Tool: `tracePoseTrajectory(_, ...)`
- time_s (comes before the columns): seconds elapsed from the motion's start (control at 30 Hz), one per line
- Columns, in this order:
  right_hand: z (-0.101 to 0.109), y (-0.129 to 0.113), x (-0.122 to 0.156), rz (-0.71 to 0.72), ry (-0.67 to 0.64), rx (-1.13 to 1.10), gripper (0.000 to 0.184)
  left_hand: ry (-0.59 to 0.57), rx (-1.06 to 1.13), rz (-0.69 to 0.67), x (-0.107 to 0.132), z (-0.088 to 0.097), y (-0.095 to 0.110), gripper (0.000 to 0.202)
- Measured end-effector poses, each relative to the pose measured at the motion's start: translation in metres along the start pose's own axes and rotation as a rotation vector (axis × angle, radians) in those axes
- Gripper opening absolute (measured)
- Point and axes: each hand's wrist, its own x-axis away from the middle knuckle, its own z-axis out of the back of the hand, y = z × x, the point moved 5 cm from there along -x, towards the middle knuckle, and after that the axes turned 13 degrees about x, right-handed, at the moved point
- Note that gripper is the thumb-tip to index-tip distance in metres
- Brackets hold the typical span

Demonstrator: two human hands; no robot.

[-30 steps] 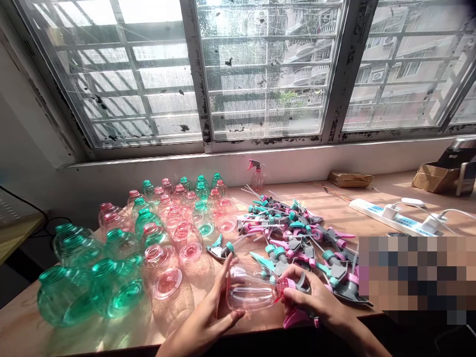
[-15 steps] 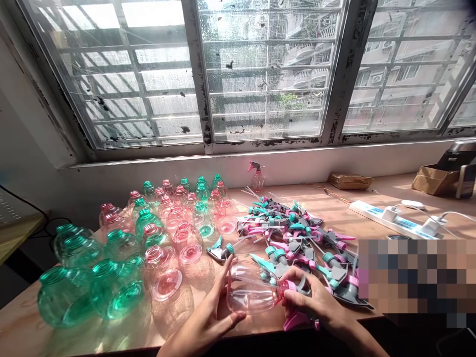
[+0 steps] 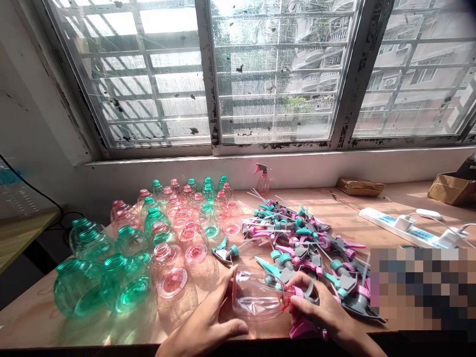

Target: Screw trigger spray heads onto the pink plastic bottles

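Note:
A clear pink bottle (image 3: 256,297) lies on its side in front of me, low over the table's front edge. At its neck is a spray trigger head (image 3: 296,293) with a pink collar and grey body. My right hand (image 3: 316,302) pinches this head by its collar; part of the head is hidden by the fingers. My left hand (image 3: 213,312) is beside the bottle's base with fingers stretched and the thumb apart below; whether it touches the base is hard to tell. Below my right hand a loose pink trigger part (image 3: 303,328) shows at the table edge.
Green bottles (image 3: 80,292) and pink bottles (image 3: 173,282) stand uncapped at left. A heap of spray heads (image 3: 293,233) covers the middle right. At the back are an assembled spray bottle (image 3: 263,181) and a brown package (image 3: 360,187); a power strip (image 3: 386,223) lies right.
The view has shifted slightly, so everything sits a little further right. My left thumb has come away from the bottle's lower side. My right hand keeps its pinch at the neck.

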Motion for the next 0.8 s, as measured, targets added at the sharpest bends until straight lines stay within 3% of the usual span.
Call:
tracePoseTrajectory(0.1, 0.000, -0.001, 0.000, 0.005, 0.010, -0.004, 0.037, 0.005, 0.097, 0.006, 0.000, 0.003, 0.002, 0.084)
tracePoseTrajectory(0.27, 0.001, -0.001, -0.001, -0.006, 0.036, -0.010, 0.039, -0.061, 0.174, -0.020, -0.003, 0.000, 0.001, 0.099)
tracePoseTrajectory(0.57, 0.003, 0.004, -0.004, -0.002, 0.078, 0.038, 0.038, -0.062, 0.045, -0.088, -0.005, 0.006, -0.011, 0.090)
tracePoseTrajectory(0.7, 0.003, 0.006, -0.003, -0.012, 0.078, 0.055, 0.038, -0.056, 0.131, -0.051, -0.004, 0.004, -0.011, 0.102)
tracePoseTrajectory(0.8, 0.004, 0.007, -0.002, -0.022, 0.087, 0.063, 0.039, -0.042, 0.146, -0.001, -0.004, 0.005, -0.013, 0.096)
